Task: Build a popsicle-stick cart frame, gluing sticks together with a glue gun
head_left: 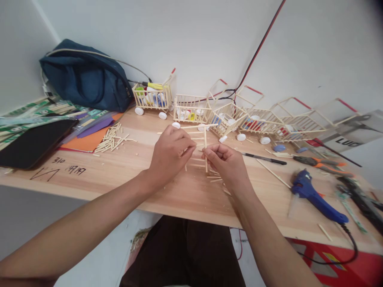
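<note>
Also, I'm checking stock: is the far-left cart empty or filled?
Filled, at least partly: coloured pieces show inside the cart.

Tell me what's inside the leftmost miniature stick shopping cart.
White, blue, red and yellow-green pieces show inside the leftmost cart. Its floor, and anything beneath the pieces, is covered.

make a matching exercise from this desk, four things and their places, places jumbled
Things:
1. wooden stick frame
2. blue glue gun
3. dark blue fabric bag
4. purple sheet

Places:
A. back left, by the wall
B. overlapping an orange sheet
C. between the left hand and right hand
D. right-hand side of the table

Pairs: 1-C, 2-D, 3-A, 4-B
</note>
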Available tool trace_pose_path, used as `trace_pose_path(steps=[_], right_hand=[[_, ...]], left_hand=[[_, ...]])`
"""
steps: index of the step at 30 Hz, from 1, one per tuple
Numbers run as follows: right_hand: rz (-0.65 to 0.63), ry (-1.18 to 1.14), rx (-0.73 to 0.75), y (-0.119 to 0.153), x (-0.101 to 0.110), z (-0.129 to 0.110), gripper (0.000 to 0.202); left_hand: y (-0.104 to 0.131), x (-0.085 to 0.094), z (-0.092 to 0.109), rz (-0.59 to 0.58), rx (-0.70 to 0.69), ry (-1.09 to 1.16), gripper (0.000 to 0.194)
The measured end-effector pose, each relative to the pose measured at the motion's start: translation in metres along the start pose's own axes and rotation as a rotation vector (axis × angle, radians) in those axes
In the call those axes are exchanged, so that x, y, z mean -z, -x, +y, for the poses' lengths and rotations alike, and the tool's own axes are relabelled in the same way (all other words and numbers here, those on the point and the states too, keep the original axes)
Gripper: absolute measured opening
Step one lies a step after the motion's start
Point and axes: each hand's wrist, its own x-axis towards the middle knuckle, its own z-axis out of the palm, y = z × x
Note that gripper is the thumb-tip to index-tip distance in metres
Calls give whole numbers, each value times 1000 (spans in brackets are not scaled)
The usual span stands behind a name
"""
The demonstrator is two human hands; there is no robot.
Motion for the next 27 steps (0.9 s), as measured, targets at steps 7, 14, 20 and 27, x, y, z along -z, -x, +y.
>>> trace_pose_path(steps=[7, 14, 20, 27], right_hand=[[-1, 5, 0, 0, 0, 0, 28], [-6, 10, 0, 0, 0, 0, 27], [3, -8, -14, 1, -2, -2, 26], [0, -7, -17, 1, -2, -2, 25]], left_hand=[[1, -1, -1, -10, -5, -2, 14], [1, -2, -2, -6, -15, -7, 15], [1, -2, -2, -9, -1, -11, 14], [2, -3, -2, -17, 6, -7, 13]])
